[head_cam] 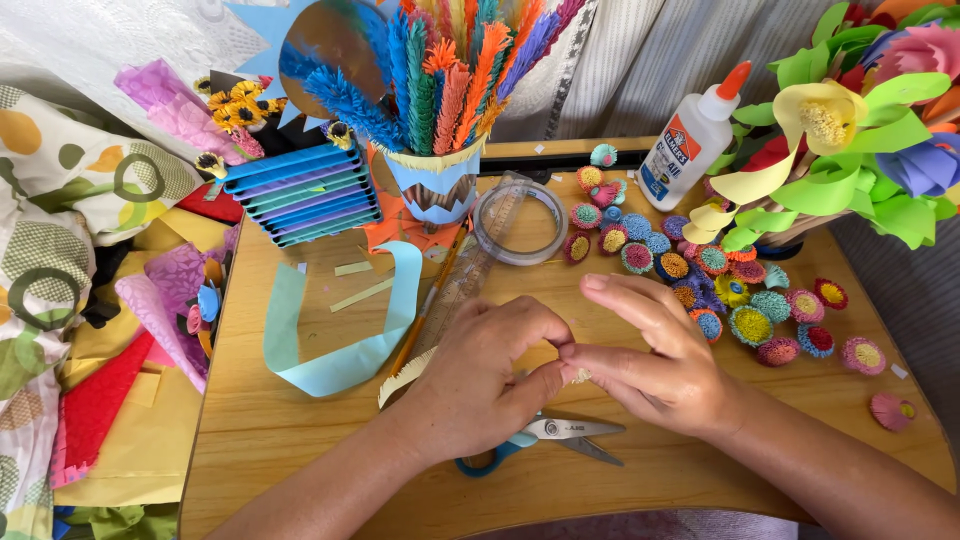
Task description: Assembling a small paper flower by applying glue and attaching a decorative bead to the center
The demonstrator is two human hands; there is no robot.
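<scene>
Rolling a fringed cream paper strip (408, 374) above the tabletop (300, 430), it seems: left hand (480, 385) and right hand (655, 355) both pinched closed on its coiled end at centre. Next probably needs tight, even winding, glue bottle (690, 140) near.

White plastic glue bottle with orange cap (693, 138) upper right on wooden table (300, 430). Clear tape roll (520, 222) at center top. Blue-handled scissors (545, 440) bottom center. Curled light-blue paper strip (335, 340) left of center. Many small rolled fringed paper flowers (745, 300) at right. Blue paper cup of fringed paper stems (437, 170) top center.
</scene>
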